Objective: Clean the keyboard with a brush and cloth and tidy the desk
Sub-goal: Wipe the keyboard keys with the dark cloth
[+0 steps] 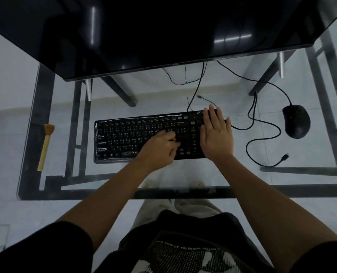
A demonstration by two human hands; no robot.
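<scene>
A black keyboard [124,138] lies in the middle of the glass desk [183,174], with a shiny clear plastic cover [97,142] over its left part. My left hand [159,147] is on the keys right of centre, fingers curled and pinching what looks like the cover's edge. My right hand [215,134] presses flat with straight fingers on the keyboard's right end. A brush [45,146] with a yellow wooden handle and brown bristles lies apart near the desk's left edge. No cloth shows.
A large dark monitor [163,32] stands close behind the keyboard. A black mouse [296,121] sits at the right, its cable [262,123] looping beside the keyboard. A loose cable with a plug [284,157] lies at front right.
</scene>
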